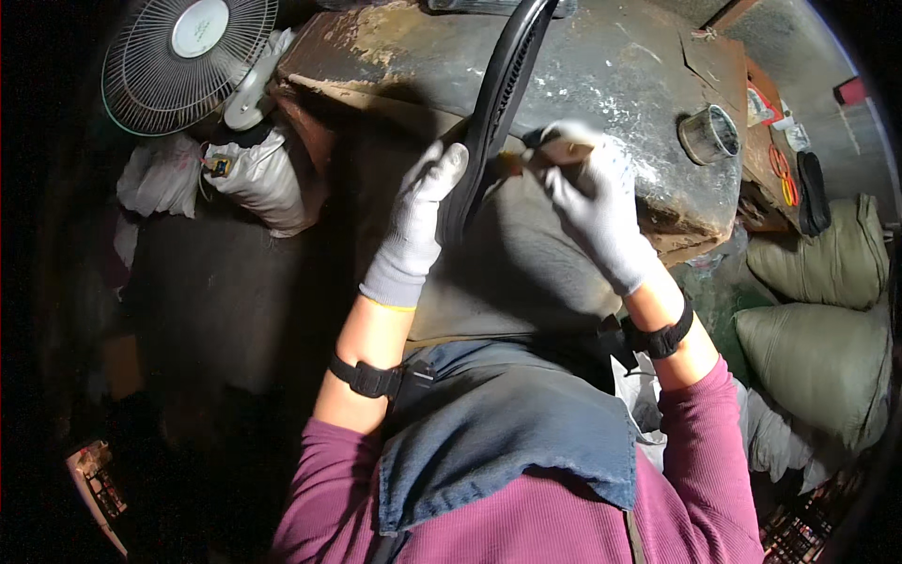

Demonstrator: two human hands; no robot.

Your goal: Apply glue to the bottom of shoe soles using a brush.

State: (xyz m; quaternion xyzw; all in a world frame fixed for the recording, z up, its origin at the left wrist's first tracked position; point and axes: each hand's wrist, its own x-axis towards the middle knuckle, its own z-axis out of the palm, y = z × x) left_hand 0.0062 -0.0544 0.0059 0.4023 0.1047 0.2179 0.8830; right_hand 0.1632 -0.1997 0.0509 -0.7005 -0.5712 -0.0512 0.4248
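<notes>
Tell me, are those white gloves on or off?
On. The white gloves cover the left hand and the right hand, and bare forearms show only past the cuffs.

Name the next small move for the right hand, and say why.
Perhaps bring the small brownish piece in the right hand to the black curved strip: the left hand seems to hold the strip, and the piece appears to its right.

Black curved band (490, 105), rubber-like — a row of notches along one face — stands tilted, upper length leaning right, lower part against the left hand (427, 197). Small brown piece (567, 151), blurred, is gripped in the right hand (601, 197).
</notes>
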